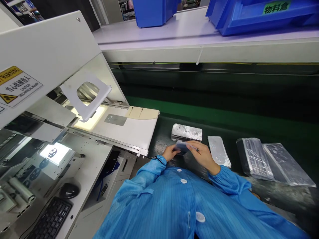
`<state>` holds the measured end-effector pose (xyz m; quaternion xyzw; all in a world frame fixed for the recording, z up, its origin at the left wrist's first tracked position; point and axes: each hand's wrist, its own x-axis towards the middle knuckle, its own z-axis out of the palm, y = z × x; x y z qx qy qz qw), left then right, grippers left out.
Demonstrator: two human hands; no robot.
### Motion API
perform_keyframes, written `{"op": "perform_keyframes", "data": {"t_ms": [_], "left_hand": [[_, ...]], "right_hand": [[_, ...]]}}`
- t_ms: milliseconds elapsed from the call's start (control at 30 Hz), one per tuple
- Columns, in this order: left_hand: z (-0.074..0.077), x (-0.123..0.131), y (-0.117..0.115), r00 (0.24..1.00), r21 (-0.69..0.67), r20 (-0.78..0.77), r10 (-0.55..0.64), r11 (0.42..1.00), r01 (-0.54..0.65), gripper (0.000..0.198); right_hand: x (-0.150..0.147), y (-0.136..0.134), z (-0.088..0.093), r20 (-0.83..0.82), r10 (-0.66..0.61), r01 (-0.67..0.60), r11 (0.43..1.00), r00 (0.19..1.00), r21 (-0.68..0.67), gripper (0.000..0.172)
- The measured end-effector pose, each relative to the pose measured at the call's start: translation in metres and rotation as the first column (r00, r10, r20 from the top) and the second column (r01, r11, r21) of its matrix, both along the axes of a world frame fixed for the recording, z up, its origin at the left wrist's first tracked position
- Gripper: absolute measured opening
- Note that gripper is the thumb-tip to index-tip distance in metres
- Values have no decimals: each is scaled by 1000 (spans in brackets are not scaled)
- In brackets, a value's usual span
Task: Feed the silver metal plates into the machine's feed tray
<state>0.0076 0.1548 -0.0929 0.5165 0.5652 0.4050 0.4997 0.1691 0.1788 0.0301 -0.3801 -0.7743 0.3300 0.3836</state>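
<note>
In front of my chest, a thin grey-blue phone-sized panel (181, 146) is held between both hands. The fingers of my left hand (169, 152) pinch its left end. My right hand (203, 155) is closed at its right edge, with a thin pale edge showing by the fingers; whether that is film or the panel itself I cannot tell. Just beyond the hands lies a stack of silvery phone-back panels (187, 132). To the right of my right hand rests a smaller pile of pale panels (218, 150).
Two plastic-wrapped stacks, a near one (254, 158) and a farther-right one (287, 163), lie on the dark bench. At left stands a white machine (50, 56) with a lit plate, a flat grey panel (115, 119), a mouse (69, 191) and a keyboard (51, 219). Blue bins (264, 18) sit on the shelf above.
</note>
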Motion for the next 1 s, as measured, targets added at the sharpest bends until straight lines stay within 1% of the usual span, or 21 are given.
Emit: {"op": "perform_keyframes", "data": {"t_ms": [167, 233, 300, 400, 467, 567, 667, 767, 867, 933, 1000], "left_hand": [[1, -2, -1, 1000, 15, -8, -4, 1000, 4, 19], [1, -2, -1, 1000, 20, -14, -8, 1000, 8, 21], [0, -1, -1, 1000, 24, -22, -10, 1000, 11, 22], [-2, 0, 0, 999, 29, -35, -7, 1000, 8, 23], [-3, 0, 0, 999, 34, -43, -1, 999, 2, 24], [-4, -1, 0, 998, 38, -55, 4, 999, -2, 21], [-3, -3, -1, 998, 37, -67, 5, 999, -2, 19], [-2, -4, -1, 997, 41, -76, -2, 999, 5, 22], [1, -4, -1, 997, 45, -76, -19, 999, 23, 25], [2, -3, -1, 997, 47, -76, -29, 998, 33, 26], [2, -2, -1, 996, 49, -77, -38, 998, 42, 26]], "right_hand": [[2, 2, -11, 78, -27, 25, 999, 997, 25, 19], [3, 4, -19, 158, 2, -11, 998, 987, 55, 19], [4, 7, -27, 268, 25, -57, 992, 963, 113, 21], [2, 10, -34, 390, 23, -111, 972, 920, 207, 26], [1, 10, -33, 411, 34, -142, 961, 911, 235, 28], [-1, 10, -26, 347, 51, -138, 963, 937, 231, 29], [-1, 11, -21, 314, 32, -83, 985, 949, 150, 25], [-1, 16, -21, 357, 76, -90, 996, 931, 22, 18], [2, 22, -23, 336, 97, -80, 995, 937, -64, 15], [3, 26, -25, 323, 148, -89, 978, 935, -188, 13], [3, 27, -26, 313, 204, -99, 942, 927, -320, 12]]}}
